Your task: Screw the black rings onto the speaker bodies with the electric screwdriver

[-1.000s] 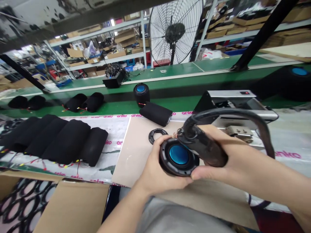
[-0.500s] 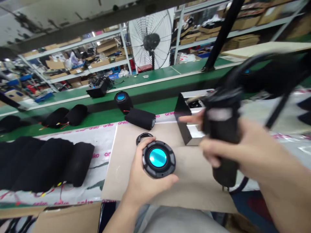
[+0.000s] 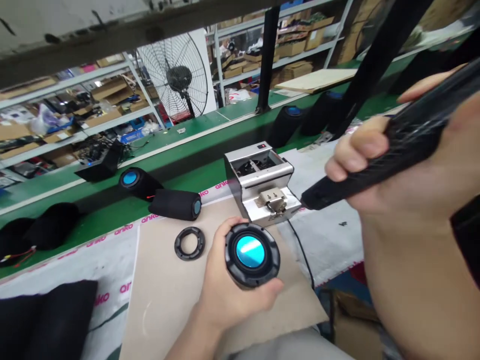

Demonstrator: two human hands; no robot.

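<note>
My left hand [image 3: 228,285] is wrapped round a black cylindrical speaker [image 3: 252,251], its shiny blue end facing up, over the brown board [image 3: 157,300]. A loose black ring [image 3: 189,243] lies flat on the board, left of the speaker. My right hand [image 3: 405,165] grips a black electric screwdriver [image 3: 375,170], held tilted at the right. Its tapered lower end is close to the front of a silver screw feeder [image 3: 258,185]; whether they touch, I cannot tell. The upper end of the screwdriver runs out of view.
Behind the board are a standing speaker [image 3: 138,182] and a lying speaker [image 3: 176,204]. Black fabric-covered speaker bodies [image 3: 48,320] lie at the left. More speakers [image 3: 287,122] stand beyond the feeder. A dark post [image 3: 375,70] rises at the right; a cable [image 3: 303,255] trails from the feeder.
My view has swung right. The screwdriver, upright before, now slants and sits farther right in view, its tapered end by the feeder. The ring, partly hidden before, shows fully. My left hand still holds the speaker.
</note>
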